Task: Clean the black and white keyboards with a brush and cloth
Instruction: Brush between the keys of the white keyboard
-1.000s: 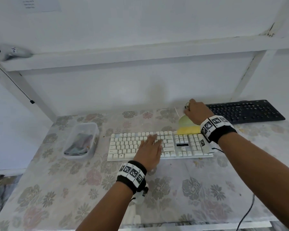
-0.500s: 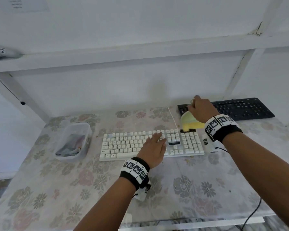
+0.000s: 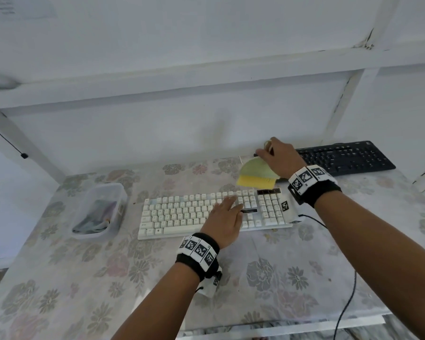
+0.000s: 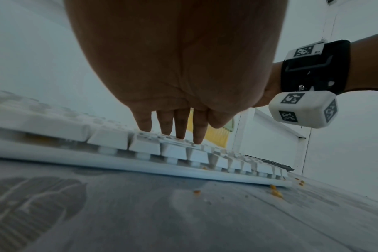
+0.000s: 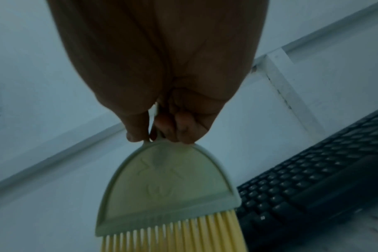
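Note:
The white keyboard (image 3: 182, 214) lies across the middle of the floral table. My left hand (image 3: 225, 214) rests flat on its keys, the straight fingers (image 4: 179, 129) touching the keycaps (image 4: 145, 145). Behind it my right hand (image 3: 279, 157) grips the handle of a pale green brush (image 3: 257, 171) with yellow bristles (image 5: 183, 235). The brush hangs above the table just past the white keyboard's far right edge. At the back right sits the black keyboard (image 3: 346, 158), which also lies beside the brush (image 5: 168, 185) as a dark slab (image 5: 313, 187).
A clear plastic tub (image 3: 100, 209) holding a grey cloth stands left of the white keyboard. Orange crumbs (image 4: 275, 192) lie on the table by its near edge. A black cable (image 3: 346, 305) trails off the front right. A white wall and shelf frame (image 3: 339, 104) close the back.
My right hand has lifted the brush off the white keyboard's right end and carried it back toward the black keyboard. The left hand stays on the keys.

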